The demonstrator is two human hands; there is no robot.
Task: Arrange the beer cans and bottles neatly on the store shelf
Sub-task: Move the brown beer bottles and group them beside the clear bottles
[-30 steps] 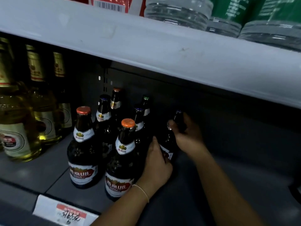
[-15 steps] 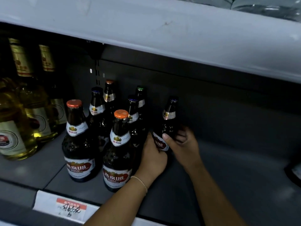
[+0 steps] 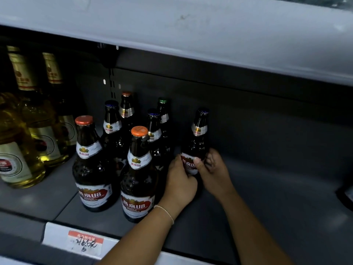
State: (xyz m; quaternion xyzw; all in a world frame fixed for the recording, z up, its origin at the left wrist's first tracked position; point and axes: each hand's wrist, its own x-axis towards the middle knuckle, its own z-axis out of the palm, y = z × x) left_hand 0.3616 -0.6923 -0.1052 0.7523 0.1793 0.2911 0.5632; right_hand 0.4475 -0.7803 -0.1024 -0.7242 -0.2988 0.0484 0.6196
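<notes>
Pale bottles (image 3: 23,142): far left of the frame, upright on the shelf (image 3: 267,197), gold liquid inside.
Dark bottles (image 3: 137,169): left of centre, six standing in two rows, the front two orange-capped.
Price tag (image 3: 84,241): lower left, on the shelf's front edge.
My left hand (image 3: 179,180): centre, curled round the lower left side of the blue-capped bottle (image 3: 197,142).
Blue-capped bottle: centre, upright, just right of the group.
My right hand (image 3: 214,169): right of it, thumb across the label, fingers wrapped behind.
</notes>
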